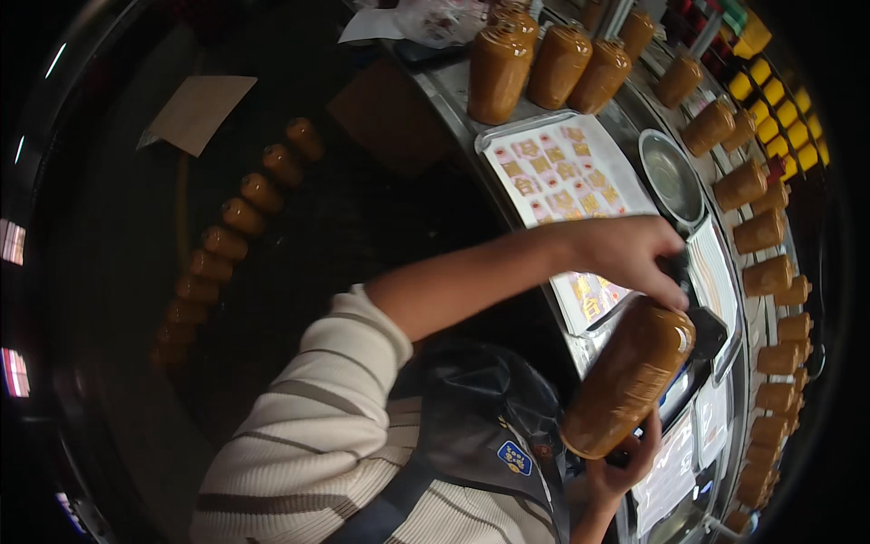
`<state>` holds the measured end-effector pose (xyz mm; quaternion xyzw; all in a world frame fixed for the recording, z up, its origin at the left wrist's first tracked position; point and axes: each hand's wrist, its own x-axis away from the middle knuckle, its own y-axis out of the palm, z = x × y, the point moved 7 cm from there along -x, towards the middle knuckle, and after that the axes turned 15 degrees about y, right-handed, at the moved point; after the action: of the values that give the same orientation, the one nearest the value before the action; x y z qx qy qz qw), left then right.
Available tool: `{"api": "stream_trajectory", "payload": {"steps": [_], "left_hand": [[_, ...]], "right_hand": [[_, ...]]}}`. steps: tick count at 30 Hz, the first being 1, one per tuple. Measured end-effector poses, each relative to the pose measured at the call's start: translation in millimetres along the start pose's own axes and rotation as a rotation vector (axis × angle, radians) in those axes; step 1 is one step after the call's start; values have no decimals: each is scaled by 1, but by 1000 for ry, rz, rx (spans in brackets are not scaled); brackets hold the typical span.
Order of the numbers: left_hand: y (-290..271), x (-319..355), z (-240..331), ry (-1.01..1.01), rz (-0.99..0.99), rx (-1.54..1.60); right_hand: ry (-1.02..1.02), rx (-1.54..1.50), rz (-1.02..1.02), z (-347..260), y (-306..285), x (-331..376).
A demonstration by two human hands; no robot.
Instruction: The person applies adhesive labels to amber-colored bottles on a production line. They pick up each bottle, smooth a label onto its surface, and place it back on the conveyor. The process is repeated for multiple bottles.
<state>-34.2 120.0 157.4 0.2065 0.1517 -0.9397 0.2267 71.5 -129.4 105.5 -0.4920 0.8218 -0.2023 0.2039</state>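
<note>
A glossy brown ceramic jar with raised lettering on its side is tilted between my hands, above the right-hand worktop. My left hand reaches across from the left, its fingers curled down at the jar's top end; a fingertip meets the shoulder. What else those fingers grip is hidden by the hand and a dark object beside the neck. Beneath the lower end, my right hand supports the jar with curled fingers. Just beyond my left forearm lies a tray bearing a sheet of gold-and-pink labels.
An oval metal bowl stands beside the label tray. Several brown jars crowd the far end, and more line the right side. Another row of jars stands in shadow at left, near a cardboard sheet. Yellow containers are stacked far right.
</note>
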Motion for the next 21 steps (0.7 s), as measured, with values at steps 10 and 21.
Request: {"api": "stream_trajectory", "payload": {"steps": [10, 21], "left_hand": [[-87, 364, 137, -518, 700, -1338], [-54, 746, 97, -1429, 1276, -1690]], "right_hand": [[482, -317, -741, -13, 168, -49], [1244, -1478, -467, 95, 205, -28]]}}
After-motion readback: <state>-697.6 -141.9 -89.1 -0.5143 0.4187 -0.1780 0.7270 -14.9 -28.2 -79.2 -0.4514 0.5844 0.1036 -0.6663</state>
